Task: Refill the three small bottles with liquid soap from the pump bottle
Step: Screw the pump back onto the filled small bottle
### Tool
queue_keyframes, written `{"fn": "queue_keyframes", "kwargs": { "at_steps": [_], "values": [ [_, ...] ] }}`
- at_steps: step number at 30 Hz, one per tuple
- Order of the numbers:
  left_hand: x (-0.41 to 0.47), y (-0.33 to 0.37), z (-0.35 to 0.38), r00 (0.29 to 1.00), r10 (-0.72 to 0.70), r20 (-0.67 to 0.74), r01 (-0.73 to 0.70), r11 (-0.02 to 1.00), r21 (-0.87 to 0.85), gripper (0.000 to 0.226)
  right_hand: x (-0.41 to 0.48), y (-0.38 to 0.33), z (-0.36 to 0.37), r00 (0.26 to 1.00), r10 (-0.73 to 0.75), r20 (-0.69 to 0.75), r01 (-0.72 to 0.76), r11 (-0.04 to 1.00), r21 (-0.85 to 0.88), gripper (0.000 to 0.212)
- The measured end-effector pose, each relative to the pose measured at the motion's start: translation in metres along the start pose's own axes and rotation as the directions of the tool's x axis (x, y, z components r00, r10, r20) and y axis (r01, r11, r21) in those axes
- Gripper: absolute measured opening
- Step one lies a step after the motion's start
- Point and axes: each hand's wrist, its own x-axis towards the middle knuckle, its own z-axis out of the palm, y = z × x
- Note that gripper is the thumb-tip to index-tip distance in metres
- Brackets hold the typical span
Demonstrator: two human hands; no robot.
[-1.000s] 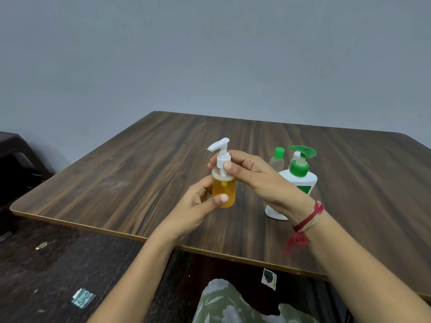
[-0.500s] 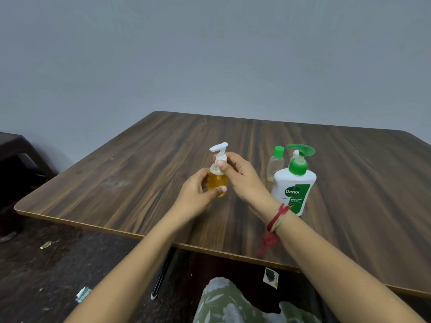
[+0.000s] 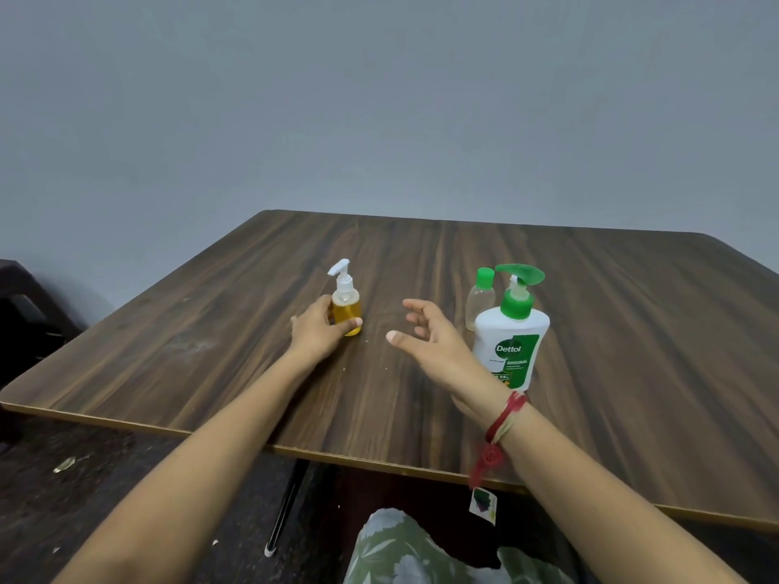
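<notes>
A small clear bottle (image 3: 347, 307) holding amber soap, with a white pump top, stands upright on the wooden table (image 3: 421, 373). My left hand (image 3: 320, 330) grips its body from the left, thumb across the front. My right hand (image 3: 425, 337) hovers open to the right of it, fingers loosely spread, holding nothing. The white pump bottle (image 3: 512, 335) with a green pump head and a Dettol label stands just right of my right hand. Behind it is a small clear bottle with a green cap (image 3: 480, 299). A third small bottle is not visible.
The table's front edge (image 3: 379, 455) runs across below my forearms. A dark piece of furniture (image 3: 25, 314) stands at the far left. Scraps of paper lie on the dark floor (image 3: 63, 465). My lap in patterned cloth (image 3: 404, 550) is below the table edge.
The small amber bottle has come down from the air onto the table. My right hand has let go of its pump top and moved right. My left hand still holds it.
</notes>
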Motion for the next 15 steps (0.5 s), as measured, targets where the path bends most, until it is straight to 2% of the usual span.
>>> {"fn": "queue_keyframes", "kwargs": {
  "at_steps": [2, 6, 8, 10, 12, 15],
  "values": [
    [0.001, -0.002, 0.002, 1.000, -0.016, -0.009, 0.017, 0.995, 0.101, 0.039, 0.000, 0.002, -0.002, 0.999, -0.024, -0.048, 0.022, 0.999, -0.036, 0.054],
    [0.002, -0.003, 0.002, 1.000, -0.023, 0.021, 0.021, 0.996, 0.091, 0.047, 0.000, 0.006, -0.004, 0.998, -0.022, -0.059, 0.021, 0.999, -0.025, 0.052],
    [-0.001, -0.003, 0.000, 0.998, -0.040, 0.043, 0.035, 0.994, 0.102, 0.069, -0.003, 0.007, -0.004, 0.999, -0.023, -0.044, 0.022, 1.000, -0.019, 0.052],
    [-0.014, -0.001, -0.002, 0.999, -0.048, -0.007, 0.048, 0.986, 0.161, 0.095, -0.007, 0.009, -0.004, 0.999, -0.026, -0.028, 0.026, 0.999, -0.020, 0.052],
    [-0.038, 0.003, -0.003, 0.983, 0.092, -0.156, -0.058, 0.976, 0.212, 0.095, -0.010, 0.012, -0.005, 0.999, -0.040, -0.014, 0.040, 0.999, -0.013, 0.049],
    [-0.069, 0.022, -0.005, 0.838, 0.419, -0.349, -0.367, 0.907, 0.208, 0.060, -0.016, 0.017, -0.008, 0.996, -0.092, -0.021, 0.092, 0.996, -0.004, 0.042]
  ]
}}
